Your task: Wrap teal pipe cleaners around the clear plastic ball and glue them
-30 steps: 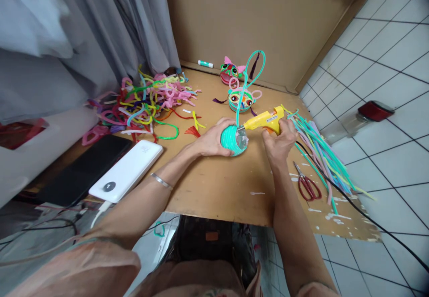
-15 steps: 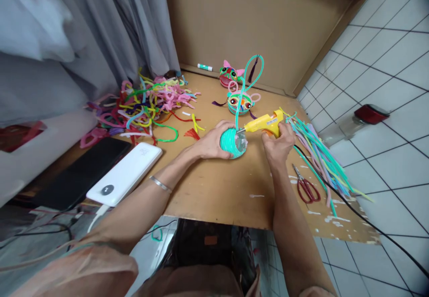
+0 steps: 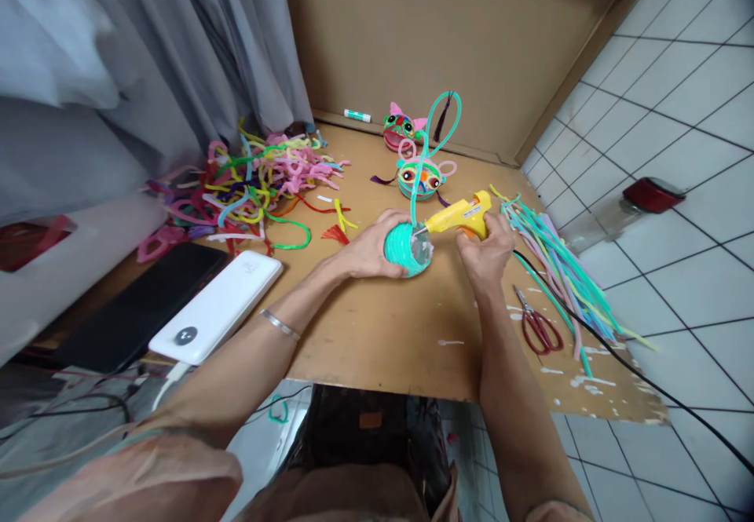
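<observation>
In the head view, my left hand (image 3: 374, 247) wraps round a small cup-like form (image 3: 403, 252) wound with turquoise pipe cleaner, tilted so its open end faces right. A turquoise pipe cleaner (image 3: 415, 192) rises from its rim and bends into a loop at the top. My right hand (image 3: 486, 249) grips a yellow hot glue gun (image 3: 463, 216), its nozzle at the upper edge of the form. Whether the nozzle touches it, I cannot tell. Just behind stand a decorated turquoise animal head (image 3: 420, 180) with pink ring ears and a second, red-mouthed one (image 3: 400, 131).
Tangled colourful pipe cleaners (image 3: 265, 177) lie at left, straight ones (image 3: 559, 271) at right beside red-handled scissors (image 3: 537, 324). A white power bank (image 3: 217, 306) and a black phone-like slab (image 3: 141, 302) rest front left. The glue gun's black cord (image 3: 613, 349) runs off right. A glue stick (image 3: 357, 116) lies behind.
The glue gun and my right hand have shifted very slightly left and down, nozzle still at the rim. The whole view has moved a little; my left hand keeps its hold.
</observation>
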The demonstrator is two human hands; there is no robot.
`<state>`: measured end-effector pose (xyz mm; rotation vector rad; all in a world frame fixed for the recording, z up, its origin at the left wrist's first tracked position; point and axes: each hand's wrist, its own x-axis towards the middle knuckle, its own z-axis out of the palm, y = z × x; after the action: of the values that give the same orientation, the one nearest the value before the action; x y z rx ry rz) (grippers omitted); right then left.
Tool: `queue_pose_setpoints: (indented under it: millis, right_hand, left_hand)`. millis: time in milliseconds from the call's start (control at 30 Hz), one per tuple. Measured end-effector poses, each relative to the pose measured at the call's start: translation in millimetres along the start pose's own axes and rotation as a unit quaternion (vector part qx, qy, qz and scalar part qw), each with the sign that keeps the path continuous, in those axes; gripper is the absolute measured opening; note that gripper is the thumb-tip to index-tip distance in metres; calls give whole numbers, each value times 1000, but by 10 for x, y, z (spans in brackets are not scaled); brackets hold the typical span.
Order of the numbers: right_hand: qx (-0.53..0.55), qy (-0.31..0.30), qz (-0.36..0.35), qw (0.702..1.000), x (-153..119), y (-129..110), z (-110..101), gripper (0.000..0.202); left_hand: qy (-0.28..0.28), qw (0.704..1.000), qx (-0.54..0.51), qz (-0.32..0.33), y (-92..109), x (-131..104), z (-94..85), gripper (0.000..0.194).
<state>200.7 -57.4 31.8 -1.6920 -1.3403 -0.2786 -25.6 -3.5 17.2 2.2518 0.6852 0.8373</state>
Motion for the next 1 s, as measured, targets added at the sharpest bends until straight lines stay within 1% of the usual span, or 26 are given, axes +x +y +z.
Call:
queue_pose_setpoints:
  millis: [100,167,267,367,400,467,600,733,800,900,1000]
  right_hand:
    - [35,-11,22,999,17,2,12,15]
    - [49,-14,47,998,39,28,34,16]
    - [65,-11,98,993,65,109,89,27]
    - [52,29,156,986,60,234,149,46]
    - [35,41,168,984,51,283,165,49]
    - [-8,47,177,983,26,382,190,48]
    - [-85,39,170,981,-19,556,225,44]
    - [-125,42,162,978,-20,634,247,41]
    - [-159,23,170,972,-9,622,241,40]
    - [-218,-36,183,958,7,561,210,40]
    - [-251,-85,194,945,18,490,171,41]
  left_hand:
    - [0,1000,3,-9,20,0,-6,88]
    - [2,1000,2,-12,36,-1,-9,87]
    - [2,1000,3,-15,57,-4,-11,86]
    - [13,999,6,-30,63,-2,-9,86]
    - [19,999,6,-36,61,0,-8,86]
    - [28,998,6,-48,54,6,-6,87]
    - [41,997,3,-65,41,15,-11,87]
    - [47,998,3,-47,39,15,-21,87]
    - [42,998,7,-38,47,12,-21,85]
    - [40,998,15,-38,71,4,-13,83]
    - [38,998,12,-45,99,-4,-4,84]
